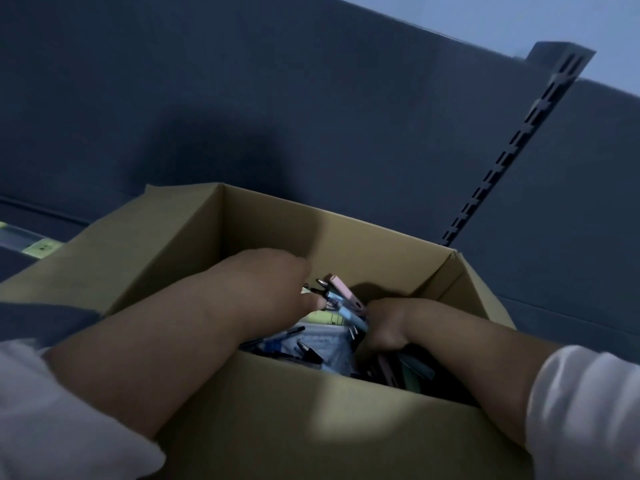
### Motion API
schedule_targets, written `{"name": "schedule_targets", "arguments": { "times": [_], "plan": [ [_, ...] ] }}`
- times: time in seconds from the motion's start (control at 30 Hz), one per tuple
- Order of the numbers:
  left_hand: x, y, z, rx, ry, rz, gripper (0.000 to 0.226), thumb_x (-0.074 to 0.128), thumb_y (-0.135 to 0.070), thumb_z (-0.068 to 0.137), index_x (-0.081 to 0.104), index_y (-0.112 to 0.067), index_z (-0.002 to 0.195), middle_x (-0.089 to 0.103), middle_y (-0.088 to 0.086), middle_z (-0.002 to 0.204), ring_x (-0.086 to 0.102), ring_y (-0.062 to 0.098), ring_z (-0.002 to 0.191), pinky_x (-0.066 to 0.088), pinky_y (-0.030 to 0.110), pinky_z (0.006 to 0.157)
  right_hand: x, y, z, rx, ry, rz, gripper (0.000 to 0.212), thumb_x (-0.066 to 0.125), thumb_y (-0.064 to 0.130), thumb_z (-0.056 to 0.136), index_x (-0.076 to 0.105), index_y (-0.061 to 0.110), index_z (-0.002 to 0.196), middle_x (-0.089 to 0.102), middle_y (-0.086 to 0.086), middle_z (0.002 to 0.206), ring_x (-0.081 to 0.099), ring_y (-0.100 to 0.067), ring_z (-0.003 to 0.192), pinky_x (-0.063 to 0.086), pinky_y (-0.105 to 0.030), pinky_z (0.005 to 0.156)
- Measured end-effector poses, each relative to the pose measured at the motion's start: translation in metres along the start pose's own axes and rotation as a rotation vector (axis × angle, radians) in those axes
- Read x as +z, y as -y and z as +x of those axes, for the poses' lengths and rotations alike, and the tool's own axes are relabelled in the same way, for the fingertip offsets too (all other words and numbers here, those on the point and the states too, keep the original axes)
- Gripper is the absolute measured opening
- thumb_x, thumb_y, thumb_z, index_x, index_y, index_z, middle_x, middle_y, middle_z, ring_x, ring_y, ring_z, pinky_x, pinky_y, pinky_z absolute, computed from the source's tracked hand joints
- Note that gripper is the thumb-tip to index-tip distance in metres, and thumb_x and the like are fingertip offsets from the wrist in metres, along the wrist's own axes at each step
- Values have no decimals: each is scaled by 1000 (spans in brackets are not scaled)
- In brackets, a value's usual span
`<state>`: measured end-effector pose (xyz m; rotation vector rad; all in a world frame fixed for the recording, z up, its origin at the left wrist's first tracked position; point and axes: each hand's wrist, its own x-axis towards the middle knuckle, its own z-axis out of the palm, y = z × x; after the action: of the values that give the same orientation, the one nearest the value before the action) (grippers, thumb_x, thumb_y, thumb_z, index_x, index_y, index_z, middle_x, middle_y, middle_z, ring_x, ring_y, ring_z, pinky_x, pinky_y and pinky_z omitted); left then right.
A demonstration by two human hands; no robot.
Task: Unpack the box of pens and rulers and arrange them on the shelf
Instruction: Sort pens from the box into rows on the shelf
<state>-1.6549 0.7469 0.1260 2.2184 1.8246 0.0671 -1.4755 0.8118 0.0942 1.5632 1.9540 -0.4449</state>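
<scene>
Both hands, left hand (277,271) and right hand (384,323), are gripping a pen bundle (341,303) between them, its long axis pointing upper-left, inside the cardboard box (277,403) before dark slotted shelving (502,161).

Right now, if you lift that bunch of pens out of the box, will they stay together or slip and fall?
Some may slip. The pens look smooth and thin and fan out at different angles between the left hand and right hand. Each probably stays stiff and light. A dropped one would likely land back in the cardboard box, among the loose ones.
</scene>
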Motion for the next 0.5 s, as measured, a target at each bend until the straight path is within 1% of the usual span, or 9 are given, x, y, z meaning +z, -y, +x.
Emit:
{"name": "schedule_targets", "arguments": {
  "times": [0.07, 0.13, 0.23, 0.27, 0.37, 0.43, 0.5],
  "plan": [
    [-1, 0, 0, -2, 5, 0, 34, 42, -55, 94, 52, -25, 107, 48, -7, 91, 48, 12, 87, 37, 29, 70, 0, 1, 1, -20, -28, 28, 55, 77, 39, 69, 63, 10, 113, 64, -5, 102, 64, -22, 89, 52, -28, 76],
    [-2, 0, -1, -2, 14, -3, 32, 41, -54, 94, 51, -25, 101, 51, -6, 93, 49, 12, 86, 38, 29, 69, 0, 2, 2, -33, -70, 52, 49, 73, 33, 75, 57, 10, 115, 60, -4, 100, 60, -22, 86, 47, -25, 71],
    [-2, 0, 0, -4, 25, -4, 34, 41, -55, 94, 52, -25, 103, 55, -4, 98, 51, 12, 87, 39, 28, 69, 2, 2, 4, -58, -159, 27, 41, 67, 29, 79, 54, 11, 113, 59, -5, 102, 54, -21, 81, 42, -23, 67],
    [-2, 0, 0, -2, 23, -4, 34, 41, -55, 94, 53, -24, 102, 55, -4, 97, 51, 12, 86, 38, 28, 67, 2, 1, 4, -65, -174, 35, 40, 67, 30, 79, 53, 12, 112, 59, -5, 103, 53, -20, 81, 40, -23, 67],
    [0, 1, 2, 11, -2, -19, 33, 41, -55, 94, 51, -24, 95, 49, -7, 84, 45, 7, 74, 31, 24, 56, 3, 0, 2, -97, -182, 44, 41, 67, 29, 81, 52, 12, 115, 58, -7, 108, 50, -20, 85, 35, -22, 68],
    [1, 2, 2, 20, -19, -12, 33, 41, -54, 94, 53, -24, 96, 47, -8, 81, 43, 7, 72, 29, 24, 54, 1, 1, 1, -129, -175, 61, 37, 66, 25, 80, 53, 13, 112, 58, -4, 100, 51, -20, 83, 36, -21, 67],
    [1, 3, 3, 21, -43, -29, 31, 43, -54, 94, 54, -25, 96, 49, -8, 81, 45, 7, 73, 30, 24, 54, -6, 2, -1, -164, -189, 185, 28, 66, 17, 77, 53, 16, 103, 61, 0, 86, 54, -17, 73, 39, -19, 58]
  ]
}}
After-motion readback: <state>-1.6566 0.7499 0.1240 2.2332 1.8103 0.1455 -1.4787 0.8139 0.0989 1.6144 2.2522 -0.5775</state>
